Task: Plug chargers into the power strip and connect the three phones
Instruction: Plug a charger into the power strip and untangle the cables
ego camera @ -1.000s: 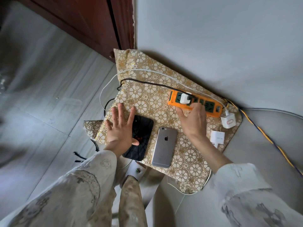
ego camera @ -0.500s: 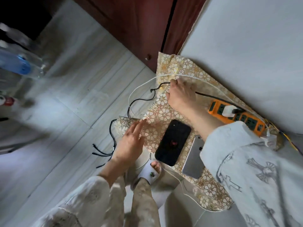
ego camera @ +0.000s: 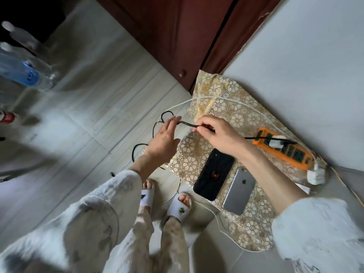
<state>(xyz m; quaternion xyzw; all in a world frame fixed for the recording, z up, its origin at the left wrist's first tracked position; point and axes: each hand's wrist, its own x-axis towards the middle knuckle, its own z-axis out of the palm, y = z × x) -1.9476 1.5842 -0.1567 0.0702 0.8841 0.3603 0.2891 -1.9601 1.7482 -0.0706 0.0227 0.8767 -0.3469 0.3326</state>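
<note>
An orange power strip (ego camera: 295, 156) lies on a gold flowered mat (ego camera: 232, 113) against the wall, with a white charger (ego camera: 275, 142) plugged into it. A black braided cable (ego camera: 188, 124) runs from that charger to my right hand (ego camera: 216, 133), which pinches it above the mat. My left hand (ego camera: 164, 138) is open, its fingertips touching the cable farther left. A black phone (ego camera: 213, 174) and a silver phone (ego camera: 239, 191) lie face down on the mat. A second white charger (ego camera: 316, 176) with a white cable (ego camera: 212, 97) lies beside the strip's right end.
A dark red wooden door (ego camera: 187, 36) stands behind the mat. Plastic water bottles (ego camera: 21, 69) stand on the tiled floor at the far left. Loose black cable loops (ego camera: 137, 148) lie on the floor left of the mat. My sandalled feet (ego camera: 179, 205) are at the mat's near edge.
My right hand left the power strip, crossed to the mat's far left and picked up the black cable. My left hand lifted off the black phone and rose to the cable. The view swung left.
</note>
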